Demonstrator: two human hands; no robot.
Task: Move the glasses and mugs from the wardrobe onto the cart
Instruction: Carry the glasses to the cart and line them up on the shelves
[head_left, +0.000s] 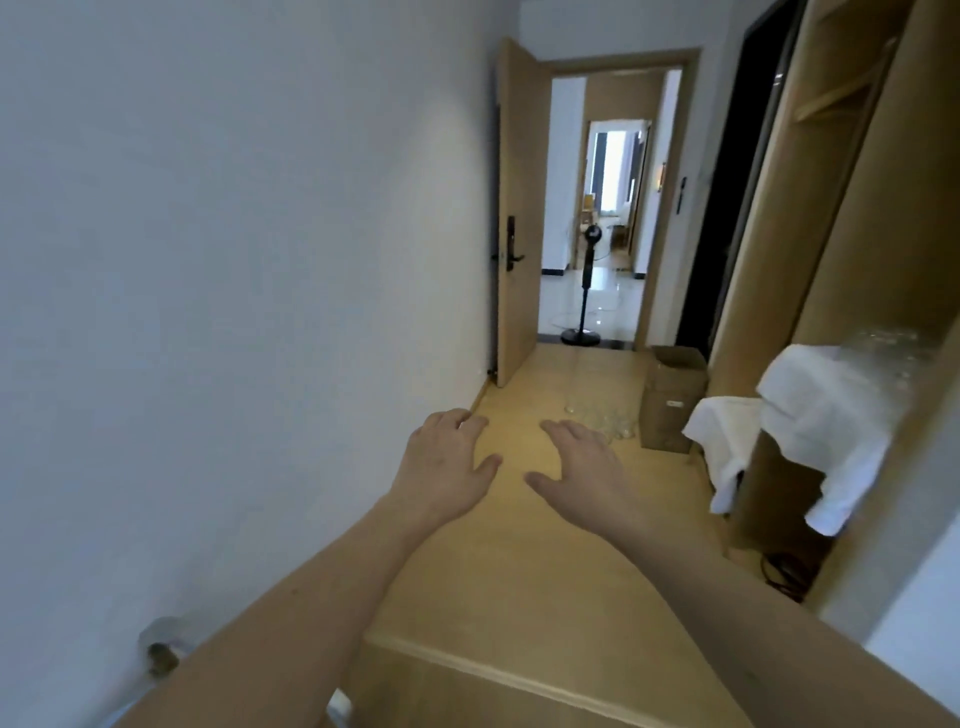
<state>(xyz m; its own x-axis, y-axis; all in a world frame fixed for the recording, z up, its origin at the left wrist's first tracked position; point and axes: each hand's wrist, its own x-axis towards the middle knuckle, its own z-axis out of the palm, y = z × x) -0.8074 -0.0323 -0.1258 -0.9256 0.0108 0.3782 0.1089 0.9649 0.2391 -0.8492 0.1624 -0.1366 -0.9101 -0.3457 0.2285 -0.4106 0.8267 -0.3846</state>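
— What is the room showing?

— A narrow passage with a white wall (208, 260) running along the left and a light wooden floor (545, 519) stretching ahead to an open wooden door (522, 218). Beyond the doorway a black standing fan (584, 291) is sitting on glossy pale tiles.

— And the right side?

— The wooden wardrobe (852, 208) is standing open there, with white cloths (826, 415) hanging over its shelf edges. Blurred clear glasses (883, 348) are sitting on the upper cloth inside it. A cardboard box (670, 395) is standing on the floor just beside the wardrobe, and more clear glasses (602, 415) are clustering on the floor near the box.

— The hands?

— Both are reaching forward, holding nothing. The left hand (447, 462) is hanging palm down with fingers relaxed and loosely bent; the right hand (582, 467) is spreading its fingers, its fingertips lying in front of the floor glasses. I cannot tell whether they are touching.
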